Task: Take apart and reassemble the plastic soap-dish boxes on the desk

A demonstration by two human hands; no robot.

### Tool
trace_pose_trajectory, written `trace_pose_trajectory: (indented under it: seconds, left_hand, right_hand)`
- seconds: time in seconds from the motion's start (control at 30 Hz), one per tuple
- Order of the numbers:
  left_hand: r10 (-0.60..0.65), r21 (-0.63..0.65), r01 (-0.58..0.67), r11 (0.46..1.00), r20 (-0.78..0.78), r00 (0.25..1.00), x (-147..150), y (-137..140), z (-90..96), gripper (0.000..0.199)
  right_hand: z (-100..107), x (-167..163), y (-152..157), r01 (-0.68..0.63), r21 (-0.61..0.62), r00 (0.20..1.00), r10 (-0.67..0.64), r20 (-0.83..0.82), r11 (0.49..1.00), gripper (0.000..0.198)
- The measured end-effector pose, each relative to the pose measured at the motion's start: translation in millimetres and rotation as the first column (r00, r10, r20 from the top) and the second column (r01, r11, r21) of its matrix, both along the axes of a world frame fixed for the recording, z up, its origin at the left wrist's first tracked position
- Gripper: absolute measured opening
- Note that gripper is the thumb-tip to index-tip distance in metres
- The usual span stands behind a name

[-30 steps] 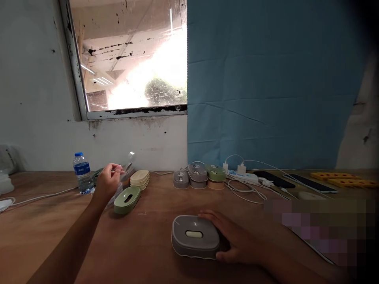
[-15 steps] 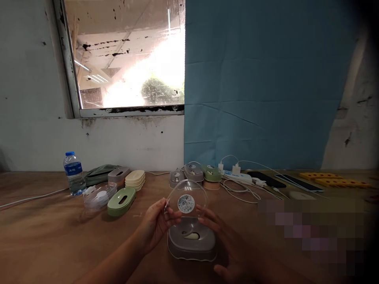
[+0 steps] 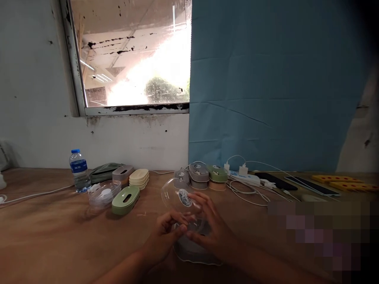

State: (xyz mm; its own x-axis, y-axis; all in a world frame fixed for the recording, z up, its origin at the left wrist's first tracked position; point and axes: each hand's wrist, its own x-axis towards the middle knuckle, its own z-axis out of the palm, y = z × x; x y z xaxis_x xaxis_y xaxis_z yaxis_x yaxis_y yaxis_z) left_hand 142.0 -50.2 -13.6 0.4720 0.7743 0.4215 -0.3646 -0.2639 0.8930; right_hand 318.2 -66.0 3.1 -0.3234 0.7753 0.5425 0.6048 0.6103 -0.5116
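Observation:
A clear plastic cover (image 3: pixel 168 192) with a round printed sticker (image 3: pixel 185 197) is held up in front of me, tilted. My left hand (image 3: pixel 168 232) pinches its lower edge, fingers curled. My right hand (image 3: pixel 214 227) has its fingertips against the sticker's right side and its thumb near the lower edge, gripping the cover. Below both hands, a grey oval-topped box (image 3: pixel 197 254) rests on the table, largely hidden by the hands and the cover.
Grey and green lidded boxes (image 3: pixel 199 173) stand at the back centre, beside a power strip (image 3: pixel 245 178) with cables. Leftward are a water bottle (image 3: pixel 79 171), clear covers (image 3: pixel 102 193), a green lid (image 3: pixel 126 200) and stacked cream trays (image 3: pixel 139 179). Phones (image 3: pixel 312 185) lie right.
My right hand has come in from beside the cover onto its face and lower edge. The cover has turned and tilted left, and my left hand has shifted to its lower edge.

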Motion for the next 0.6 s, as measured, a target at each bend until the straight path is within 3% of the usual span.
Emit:
trace_pose_trajectory:
  seconds: [0.1, 0.27, 0.33, 0.47, 0.6]
  left_hand:
    - [0.039, 0.067, -0.036, 0.997, -0.039, 0.998, -10, 10, 0.8, 0.017]
    - [0.14, 0.119, -0.147, 0.982, 0.06, 0.988, -28, 34, -1.9, 0.05]
    - [0.132, 0.152, -0.131, 0.98, 0.008, 0.991, -29, 36, -4.1, 0.054]
    - [0.087, 0.21, -0.036, 0.977, -0.238, 0.967, -23, 27, -7.4, 0.062]
    - [0.166, 0.273, -0.076, 0.959, -0.321, 0.933, -20, 23, -8.8, 0.059]
  right_hand:
    - [7, 2, 5, -0.014, 0.125, 0.999, 0.01, 0.037, 0.992, 0.071]
    - [1, 38, 10, -0.188, 0.296, 0.98, 0.161, 0.114, 0.936, 0.082]
    - [-7, 52, 8, -0.225, 0.275, 0.973, 0.202, 0.112, 0.935, 0.083]
    - [-19, 65, 5, -0.217, 0.163, 0.976, 0.21, 0.056, 0.963, 0.08]
    - [-23, 65, 9, -0.264, 0.077, 0.964, 0.263, 0.028, 0.961, 0.077]
